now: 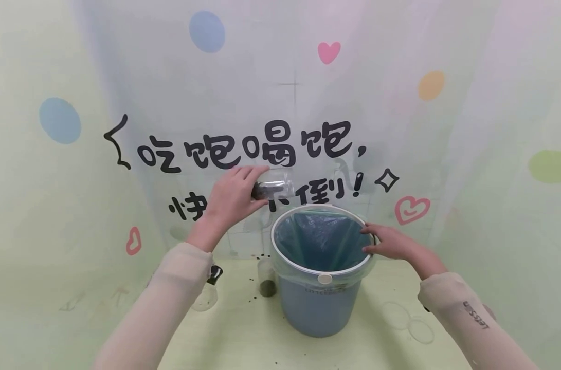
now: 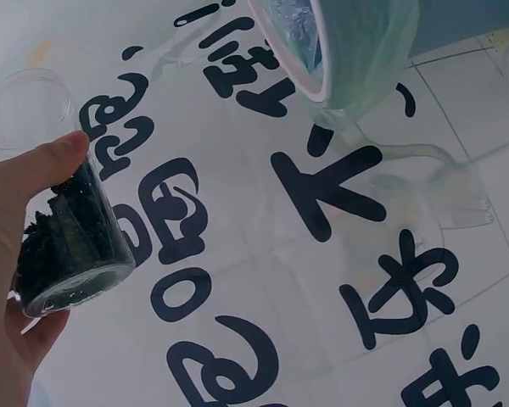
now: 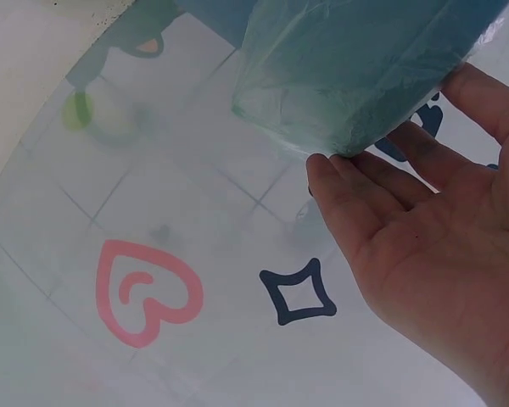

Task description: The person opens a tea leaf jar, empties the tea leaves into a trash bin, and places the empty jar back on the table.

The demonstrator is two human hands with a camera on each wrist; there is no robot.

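My left hand (image 1: 236,192) grips a clear jar (image 1: 280,184) by its base end, thumb and fingers on either side of it. The jar lies nearly on its side, its clear end toward the right, high by the left rim of a blue trash bin (image 1: 319,311). Dark, dry-looking bits (image 2: 72,225) are gathered at the jar's base end. A thin translucent bag (image 1: 324,231) lines the bin and folds over its white rim. My right hand (image 1: 391,241) holds the bin's right rim, with fingertips against the bag in the right wrist view.
Left of the bin stands another clear cylindrical jar (image 1: 265,272) with dark material at its bottom. Farther left are a black object (image 1: 214,274) and a clear round piece (image 1: 205,298). Thin clear rings (image 1: 420,330) lie to the right. Dark crumbs dot the table; a printed curtain (image 1: 243,92) hangs behind.
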